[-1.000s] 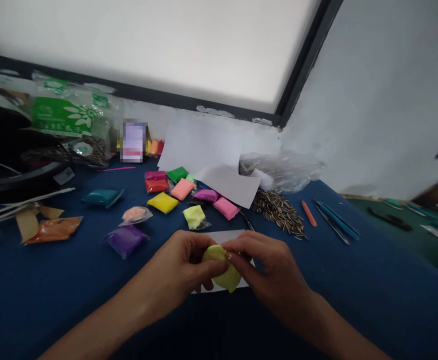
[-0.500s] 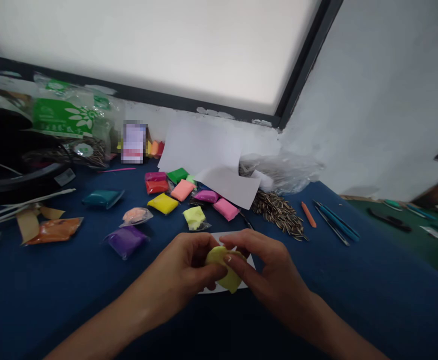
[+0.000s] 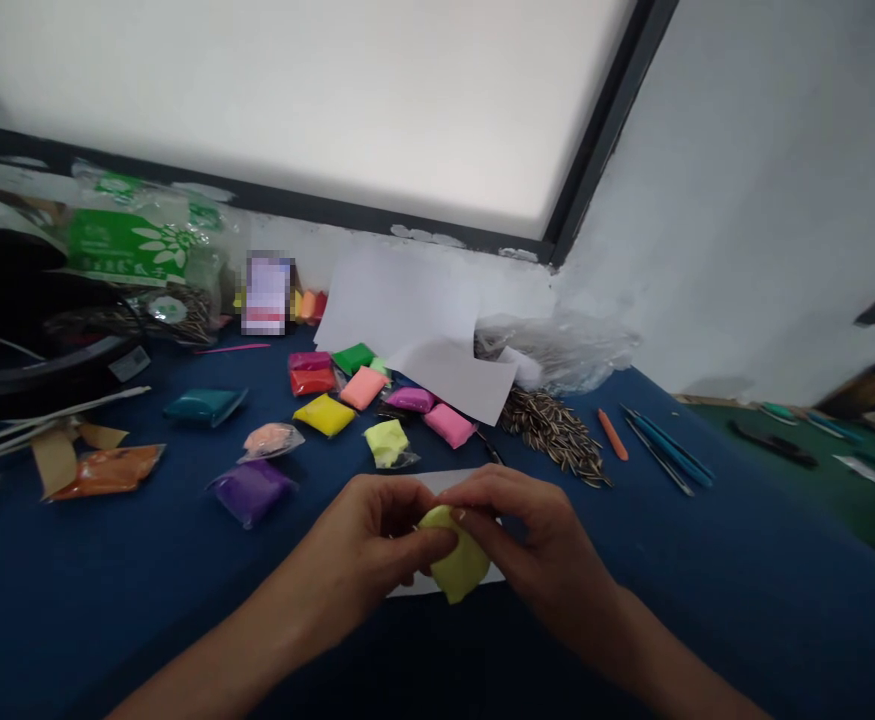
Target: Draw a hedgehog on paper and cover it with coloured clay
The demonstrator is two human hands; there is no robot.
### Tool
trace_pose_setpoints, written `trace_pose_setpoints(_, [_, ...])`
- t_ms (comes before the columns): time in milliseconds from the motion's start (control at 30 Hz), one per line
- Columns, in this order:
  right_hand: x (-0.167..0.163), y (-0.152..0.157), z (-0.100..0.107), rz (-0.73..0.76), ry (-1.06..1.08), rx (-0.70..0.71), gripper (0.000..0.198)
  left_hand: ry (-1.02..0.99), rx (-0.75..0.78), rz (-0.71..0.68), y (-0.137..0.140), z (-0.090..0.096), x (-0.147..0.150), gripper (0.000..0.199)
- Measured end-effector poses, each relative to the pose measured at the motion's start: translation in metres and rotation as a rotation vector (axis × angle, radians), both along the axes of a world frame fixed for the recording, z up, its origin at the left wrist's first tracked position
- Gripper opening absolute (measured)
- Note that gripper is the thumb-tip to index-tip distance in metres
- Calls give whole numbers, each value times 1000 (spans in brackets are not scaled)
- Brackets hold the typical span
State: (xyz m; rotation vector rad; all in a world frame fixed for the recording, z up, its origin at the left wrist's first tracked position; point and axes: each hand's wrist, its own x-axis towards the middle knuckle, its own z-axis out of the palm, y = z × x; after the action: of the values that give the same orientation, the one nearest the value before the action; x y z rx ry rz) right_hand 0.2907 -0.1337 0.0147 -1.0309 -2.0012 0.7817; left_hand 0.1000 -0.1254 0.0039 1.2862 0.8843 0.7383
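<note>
A flattened piece of pale yellow modelling clay [image 3: 461, 568] hangs between my hands, pinched along its upper edge. My left hand [image 3: 384, 530] grips it with thumb and fingers from the left. From the right, my right hand [image 3: 523, 520] presses it with the thumb in front and the fingers behind. Below and behind the clay lies a white sheet of paper [image 3: 411, 588], mostly covered by my hands. An opened packet of light yellow clay [image 3: 387, 442] rests just beyond my left fingers. The far side of the pinched edge is hidden.
Clay packets, such as a purple one [image 3: 252, 492] and a yellow one [image 3: 324, 415], lie to the left and ahead. Sunflower seeds [image 3: 557, 430] are heaped ahead right, near an orange stick [image 3: 612, 435] and blue tweezers [image 3: 669, 448]. White papers [image 3: 407, 300] lean against the wall.
The clay now hangs slightly lower and shows more of its face toward me. Both hands keep their pinch and have moved only slightly; the view has shifted a little.
</note>
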Motion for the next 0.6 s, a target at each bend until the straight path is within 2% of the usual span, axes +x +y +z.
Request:
trace_pose_setpoints(167, [0,1,3,31,-83,40,24,-15,-1,-20,1,4,-1,33])
trace_pose_setpoints(400, [0,1,3,9,-98,118,24,-55,-4,30,2,1,1,35])
trace_pose_setpoints(600, [0,0,-2,-33,-68,253,20,37,44,67,0,2,3,36])
